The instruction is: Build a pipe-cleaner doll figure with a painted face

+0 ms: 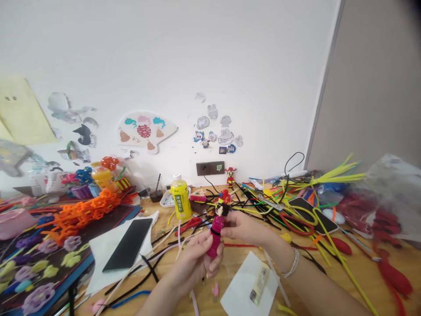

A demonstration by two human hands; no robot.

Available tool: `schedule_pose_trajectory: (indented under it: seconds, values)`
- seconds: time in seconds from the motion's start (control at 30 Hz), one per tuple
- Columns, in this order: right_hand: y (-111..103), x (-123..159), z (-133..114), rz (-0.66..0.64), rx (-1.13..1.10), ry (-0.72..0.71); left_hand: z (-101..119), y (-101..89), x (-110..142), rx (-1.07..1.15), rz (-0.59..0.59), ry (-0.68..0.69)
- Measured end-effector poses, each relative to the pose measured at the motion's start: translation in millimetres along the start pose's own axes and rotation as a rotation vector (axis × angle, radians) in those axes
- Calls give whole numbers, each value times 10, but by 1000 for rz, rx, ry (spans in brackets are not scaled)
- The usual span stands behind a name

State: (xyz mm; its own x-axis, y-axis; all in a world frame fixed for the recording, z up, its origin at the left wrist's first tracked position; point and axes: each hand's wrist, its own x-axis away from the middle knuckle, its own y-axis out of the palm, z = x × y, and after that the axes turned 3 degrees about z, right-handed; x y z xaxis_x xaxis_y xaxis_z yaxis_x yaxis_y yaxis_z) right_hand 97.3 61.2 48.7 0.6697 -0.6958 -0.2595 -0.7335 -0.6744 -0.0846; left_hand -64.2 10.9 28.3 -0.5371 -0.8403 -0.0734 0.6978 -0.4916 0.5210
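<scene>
A small pipe-cleaner doll (216,225) stands upright between my hands, with a magenta body, a black waistband, dark hair and a red and yellow top. My left hand (200,254) is wrapped round its lower body. From the right, my right hand (236,226) has its fingers against the doll's back and upper side; the fingertips are partly hidden behind it. Below them on the wooden table (184,303) lies a white paper (241,287) with a small tube (259,284) on it. A tiny pink piece (215,290) rests beside the paper.
A yellow drink bottle (181,199) stands behind my left hand. On the left are a black phone (128,245) on paper and an orange pipe-cleaner chain (82,215). Loose pipe cleaners (263,199), another phone (311,214) and a plastic bag (388,193) crowd the right.
</scene>
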Motion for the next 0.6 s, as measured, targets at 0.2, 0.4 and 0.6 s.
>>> schedule_pose_trajectory:
  seconds: [0.2, 0.4, 0.6]
  values:
    - [47, -51, 76, 204, -1, -29, -46, -5, -49, -237, 175, 96]
    - [175, -147, 221, 448, 133, -46, -107, -158, -100, -1144, 623, 497]
    - [326, -156, 298, 538, 299, 59, -151, -305, -97, -1705, 604, 823]
